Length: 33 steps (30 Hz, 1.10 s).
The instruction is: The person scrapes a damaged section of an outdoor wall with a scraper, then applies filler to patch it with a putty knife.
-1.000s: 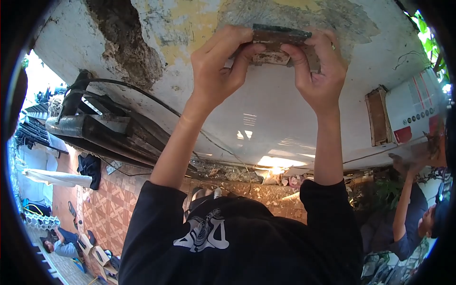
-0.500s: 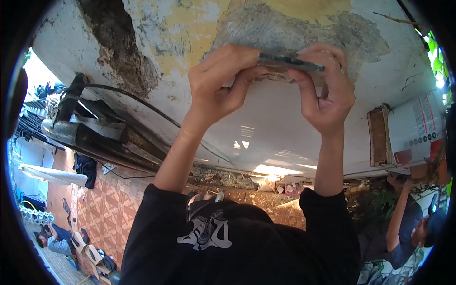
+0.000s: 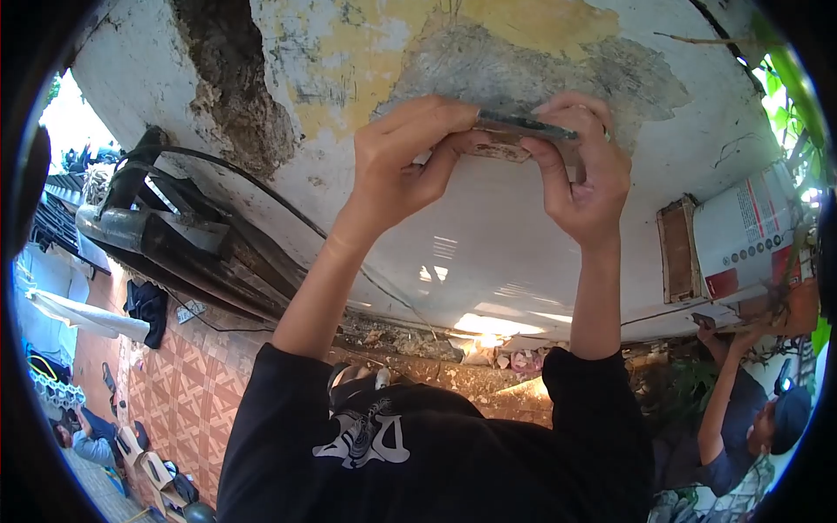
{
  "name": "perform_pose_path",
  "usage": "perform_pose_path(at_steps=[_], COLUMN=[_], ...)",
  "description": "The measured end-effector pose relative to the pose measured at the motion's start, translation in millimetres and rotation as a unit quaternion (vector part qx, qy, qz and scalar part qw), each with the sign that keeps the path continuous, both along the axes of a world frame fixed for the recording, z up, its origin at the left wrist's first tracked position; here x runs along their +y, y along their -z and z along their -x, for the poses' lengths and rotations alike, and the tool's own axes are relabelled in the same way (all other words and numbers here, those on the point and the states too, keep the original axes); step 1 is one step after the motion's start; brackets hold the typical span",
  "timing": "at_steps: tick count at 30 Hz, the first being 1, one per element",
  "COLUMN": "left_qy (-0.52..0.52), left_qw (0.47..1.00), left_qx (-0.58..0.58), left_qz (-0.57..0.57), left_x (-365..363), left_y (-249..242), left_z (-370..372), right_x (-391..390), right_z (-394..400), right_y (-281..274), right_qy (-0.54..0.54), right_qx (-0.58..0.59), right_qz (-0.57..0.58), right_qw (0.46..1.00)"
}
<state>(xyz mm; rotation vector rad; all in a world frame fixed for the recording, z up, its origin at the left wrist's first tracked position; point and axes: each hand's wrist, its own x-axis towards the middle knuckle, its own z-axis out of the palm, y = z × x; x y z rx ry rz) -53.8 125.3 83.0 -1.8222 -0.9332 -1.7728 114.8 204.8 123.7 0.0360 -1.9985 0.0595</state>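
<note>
A thin, flat plate with a dark edge (image 3: 530,125) is held up between my hands, close in front of the wall (image 3: 523,227). My left hand (image 3: 408,157) is closed on its left end, fingers above and thumb below. My right hand (image 3: 591,170) pinches the right end the same way. A brownish, worn surface (image 3: 501,151) shows just under the dark edge, between my thumbs. Above the hands, the wall has a bare grey patch (image 3: 488,65) among peeling yellow and white paint.
Dark metal tubing (image 3: 148,231) with a cable leans at the left. A deep crack (image 3: 231,78) runs down the wall. At the right are a wooden-edged box (image 3: 678,248), a white printed panel (image 3: 745,231) and another person (image 3: 728,436). Someone else (image 3: 91,444) sits far left by the tiled floor (image 3: 179,383).
The view has shifted slightly, and my hands with the plate appear a little lower. More of the worn surface beneath the dark edge shows. Both hands keep their hold.
</note>
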Motion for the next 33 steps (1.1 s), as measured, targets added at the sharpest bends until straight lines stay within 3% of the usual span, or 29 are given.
perform_pose_path(at_steps=[3, 6, 9, 13, 15, 19, 28, 31, 33], left_qy=[0.023, 0.017, 0.031, 0.019, 0.024, 0.048, 0.028, 0.042, 0.068], left_qw=[1.000, 0.999, 0.999, 0.999, 0.999, 0.999, 0.991, 0.993, 0.996], left_qx=[-0.014, -0.040, -0.015, 0.021, 0.035, -0.008, 0.122, 0.097, 0.048], left_qz=[0.016, 0.005, -0.007, 0.015, 0.014, 0.008, 0.044, 0.058, 0.025], left_x=[0, -1, 4, 3, 2, 3, -1, -2, 0], left_y=[0, -3, 5, 4, 2, 3, 9, 4, -2], left_z=[1, -4, 1, 6, 6, 6, 19, 17, 13], right_x=[-2, 6, 4, 5, 4, 2, 3, 4, 4], right_z=[-1, 5, 2, -3, -5, 0, -12, -10, -9], right_y=[2, 7, 3, 0, -2, 2, -8, -5, -3], right_qy=[0.004, -0.024, 0.000, -0.010, -0.032, -0.030, -0.013, -0.012, -0.054], right_qx=[0.003, 0.054, 0.018, -0.020, -0.035, 0.004, -0.129, -0.115, -0.060], right_qz=[0.076, 0.036, -0.017, -0.020, 0.033, 0.034, -0.075, -0.041, 0.071], right_qw=[0.997, 0.998, 1.000, 1.000, 0.998, 0.999, 0.989, 0.992, 0.994])
